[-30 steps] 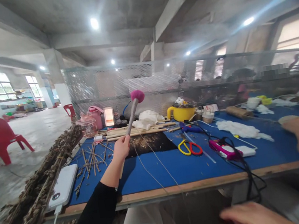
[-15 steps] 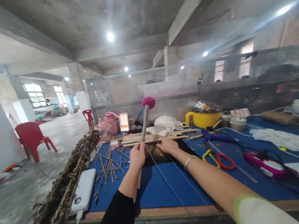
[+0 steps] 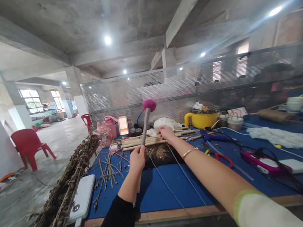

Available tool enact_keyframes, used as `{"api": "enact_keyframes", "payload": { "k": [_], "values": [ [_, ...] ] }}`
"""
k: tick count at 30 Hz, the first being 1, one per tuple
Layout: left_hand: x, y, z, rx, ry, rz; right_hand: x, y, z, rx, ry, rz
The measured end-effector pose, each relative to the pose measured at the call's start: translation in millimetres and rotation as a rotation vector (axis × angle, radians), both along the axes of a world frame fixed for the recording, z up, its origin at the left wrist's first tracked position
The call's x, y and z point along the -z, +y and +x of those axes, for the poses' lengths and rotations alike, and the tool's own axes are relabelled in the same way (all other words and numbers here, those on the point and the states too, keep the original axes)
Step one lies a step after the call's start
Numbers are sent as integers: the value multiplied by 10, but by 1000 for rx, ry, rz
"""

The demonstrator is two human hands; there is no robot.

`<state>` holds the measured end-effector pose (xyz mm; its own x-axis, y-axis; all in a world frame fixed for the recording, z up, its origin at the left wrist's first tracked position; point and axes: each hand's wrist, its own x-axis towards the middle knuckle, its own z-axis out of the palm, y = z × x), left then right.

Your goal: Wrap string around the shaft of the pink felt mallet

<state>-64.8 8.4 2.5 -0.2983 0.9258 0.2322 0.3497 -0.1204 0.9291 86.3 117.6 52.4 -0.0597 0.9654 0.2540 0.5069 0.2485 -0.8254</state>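
My left hand (image 3: 137, 159) is closed around the lower part of a grey stick (image 3: 147, 125), which leans up and away. A fluffy magenta ball (image 3: 149, 105) caps its top end. My right hand (image 3: 167, 134) reaches forward with thumb and fingers drawn together at the front of a crumpled white cloth (image 3: 169, 122). What lies between those fingertips is hidden. Below the hands is a dark mat (image 3: 161, 159) strewn with brown crumbs. Pale wooden sticks (image 3: 133, 145) lie across the table behind it, and thin dry twigs (image 3: 109, 169) are scattered to the left.
Red and yellow scissors (image 3: 223, 159), a blue glue gun (image 3: 214, 135) and a yellow pot (image 3: 201, 118) stand or lie to the right, among cables. A white power bank (image 3: 82, 197) and bundled dry stems (image 3: 64, 195) line the left edge. Perforated metal panels (image 3: 125, 91) rise behind.
My right hand has moved forward from the dark mat to the white cloth. My left hand still holds the grey stick. The view has shifted slightly.
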Motion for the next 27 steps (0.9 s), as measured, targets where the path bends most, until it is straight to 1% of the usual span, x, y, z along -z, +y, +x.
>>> {"api": "enact_keyframes", "payload": {
  "k": [3,7,10,13,17,22,25,27],
  "values": [
    [8,5,-2,11,-13,-17,-375,-89,47,9,215,53],
    [8,4,-1,19,-37,-30,-815,-290,201,-39,415,133],
    [6,-6,6,22,-52,-33,-1047,-464,314,-138,654,219],
    [6,-16,15,29,-62,-32,-1196,-644,403,-162,742,308],
    [12,-20,24,39,-68,-28,-1287,-901,539,-181,752,464],
    [24,-13,18,44,-73,-22,-1295,-1338,744,-201,740,732],
    [31,-9,19,52,-74,-23,-1225,-1713,810,-184,785,864],
    [32,-10,24,58,-74,-24,-1094,-1999,836,-147,800,904]
  ]
}}
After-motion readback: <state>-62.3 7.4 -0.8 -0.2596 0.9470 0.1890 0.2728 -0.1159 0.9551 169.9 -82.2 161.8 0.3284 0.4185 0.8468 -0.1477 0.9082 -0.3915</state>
